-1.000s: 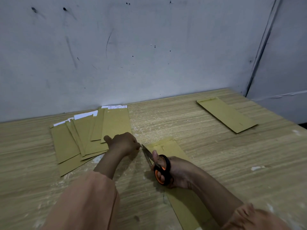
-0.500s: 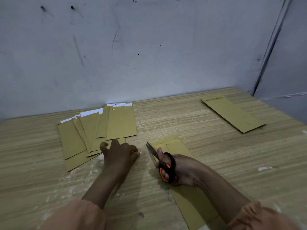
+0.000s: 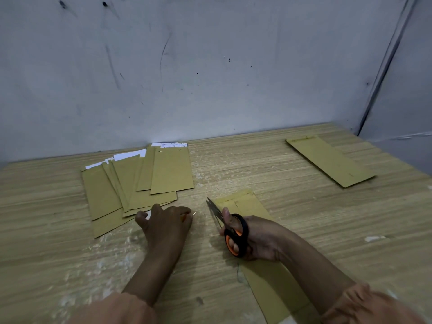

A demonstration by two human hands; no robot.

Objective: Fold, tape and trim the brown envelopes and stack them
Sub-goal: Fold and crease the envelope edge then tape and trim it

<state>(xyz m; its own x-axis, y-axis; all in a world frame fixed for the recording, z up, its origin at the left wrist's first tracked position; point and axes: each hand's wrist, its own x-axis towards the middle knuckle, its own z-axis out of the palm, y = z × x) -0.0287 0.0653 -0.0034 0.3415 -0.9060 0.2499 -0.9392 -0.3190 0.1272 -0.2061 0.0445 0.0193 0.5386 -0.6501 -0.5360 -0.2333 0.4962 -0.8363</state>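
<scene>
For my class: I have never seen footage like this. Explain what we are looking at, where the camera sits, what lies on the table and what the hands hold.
No machine here: a person works with two bare hands, and the single camera is worn on their head, looking forward and down. On the wooden table lie a fanned pile of brown envelopes by the wall, one separate envelope far right, and another envelope partly under the right arm. The right hand grips black and orange scissors, blades pointing away. The left hand rests on the table at the pile's near edge; whether its fingers hold anything cannot be told.
</scene>
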